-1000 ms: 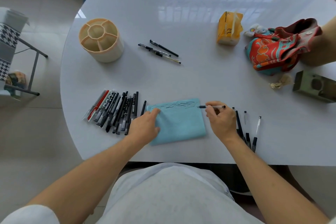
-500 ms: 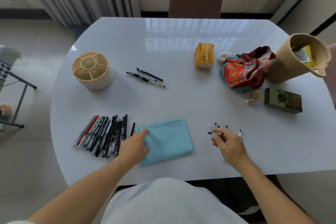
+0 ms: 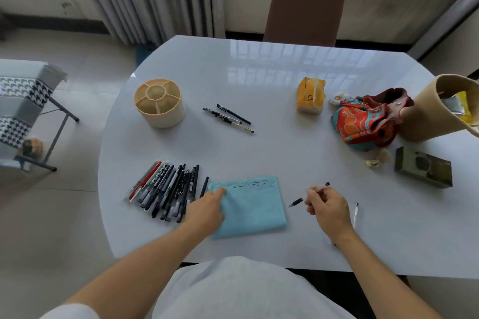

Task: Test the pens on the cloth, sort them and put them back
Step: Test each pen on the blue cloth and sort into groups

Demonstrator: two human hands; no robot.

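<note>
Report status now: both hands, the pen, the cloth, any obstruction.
Left hand flat on blue cloth. Right hand grips black pen, tip off cloth. Nothing between.

Left hand (image 3: 207, 208) covers the blue cloth's (image 3: 255, 211) near-left corner and the pen tips beside it. Black pen (image 3: 298, 201) mid-barrel hidden inside right hand (image 3: 328, 206) grip. Pens right of that hand mostly behind it, count unclear. Beige basket (image 3: 430, 109) cut by right edge. Cloth scribbles too small to read.

Left hand (image 3: 207, 208) flat; right hand (image 3: 327, 206) fingers pinching.
</note>
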